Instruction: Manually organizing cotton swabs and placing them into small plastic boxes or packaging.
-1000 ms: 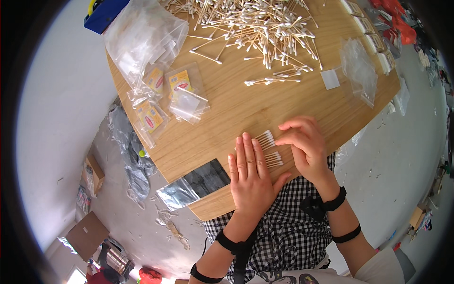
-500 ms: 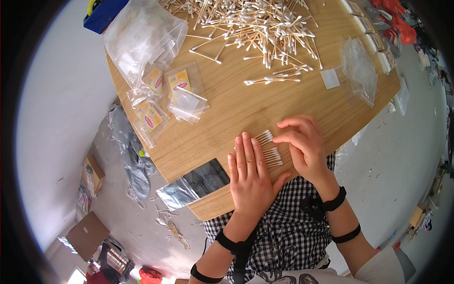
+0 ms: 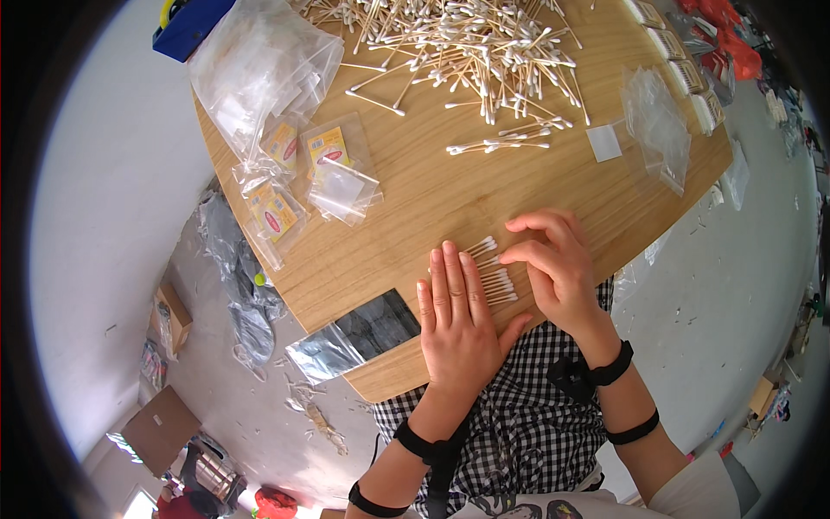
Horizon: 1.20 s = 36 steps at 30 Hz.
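My left hand (image 3: 456, 320) lies flat, palm down, over a row of cotton swabs (image 3: 497, 282) at the table's near edge. The swabs' white tips stick out to the right of it, in an upper and a lower bunch, and their other ends are hidden under the palm. Just right of those tips is my right hand (image 3: 560, 270), fingers bent and apart with nothing held. Its index fingertip is at a swab tip between the bunches; whether it touches I cannot tell. Farther off, a large heap of loose cotton swabs (image 3: 484, 52) covers the table's far part.
On the wooden table (image 3: 406, 216), clear bags (image 3: 268, 69) and small bags with yellow cards (image 3: 328, 149) lie at the left. A dark-and-clear pouch (image 3: 376, 329) overhangs the near left edge. At right are a white card (image 3: 603, 144), a clear bag (image 3: 657, 125) and packed swabs (image 3: 687, 78).
Some swab tips by my right index finger have shifted slightly toward me, so the lower bunch looks wider and the upper one smaller. Both hands have barely moved.
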Tool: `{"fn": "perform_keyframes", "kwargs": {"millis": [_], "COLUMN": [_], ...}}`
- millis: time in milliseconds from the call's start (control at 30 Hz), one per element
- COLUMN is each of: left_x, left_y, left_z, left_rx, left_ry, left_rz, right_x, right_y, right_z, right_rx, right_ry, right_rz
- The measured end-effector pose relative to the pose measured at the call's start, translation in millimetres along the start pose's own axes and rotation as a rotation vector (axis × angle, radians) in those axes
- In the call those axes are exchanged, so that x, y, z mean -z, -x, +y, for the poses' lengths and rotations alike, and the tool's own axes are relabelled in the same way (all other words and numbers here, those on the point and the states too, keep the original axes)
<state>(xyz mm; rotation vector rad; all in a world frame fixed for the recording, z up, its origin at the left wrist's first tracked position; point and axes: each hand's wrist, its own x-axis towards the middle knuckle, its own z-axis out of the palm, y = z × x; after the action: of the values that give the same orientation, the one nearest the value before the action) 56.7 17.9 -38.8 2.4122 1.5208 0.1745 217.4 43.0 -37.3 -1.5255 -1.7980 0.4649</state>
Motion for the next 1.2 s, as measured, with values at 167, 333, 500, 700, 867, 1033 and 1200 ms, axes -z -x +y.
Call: {"fn": "perform_keyframes", "kwargs": {"millis": [167,333,500,700,867,1033,1200], "left_x": [-0.2,0.2,-0.7,-1.1,-1.1,0.2,-0.7], "left_y": [1.0,0.3,0.2,0.1,1.5,0.1,0.8], "left_z": [-1.0,-0.8,-0.4,-0.7,-2.1,-0.7,-3.4], "left_rx": [-0.001,-0.004,-0.004,0.002,0.011,0.001,0.002], "left_ry": [0.005,0.016,0.035,0.045,0.043,0.045,0.041], "left_rz": [-0.001,-0.003,0.018,0.014,0.007,0.006,0.006], "right_x": [0.5,0.2,1.3,-0.4,6.2,18.5,17.0], "right_y": [-2.5,-2.8,-1.8,-3.2,-15.3,-34.5,-39.9], "right_z": [-4.0,-4.5,-1.8,-2.4,-8.3,-8.4,-8.6], "right_rx": [-0.023,-0.015,-0.001,-0.056,0.002,0.148,0.158], "right_ry": [0.005,0.044,0.035,-0.035,0.022,0.078,0.077], "right_rz": [-0.014,-0.019,-0.025,0.035,-0.053,-0.248,-0.291]}}
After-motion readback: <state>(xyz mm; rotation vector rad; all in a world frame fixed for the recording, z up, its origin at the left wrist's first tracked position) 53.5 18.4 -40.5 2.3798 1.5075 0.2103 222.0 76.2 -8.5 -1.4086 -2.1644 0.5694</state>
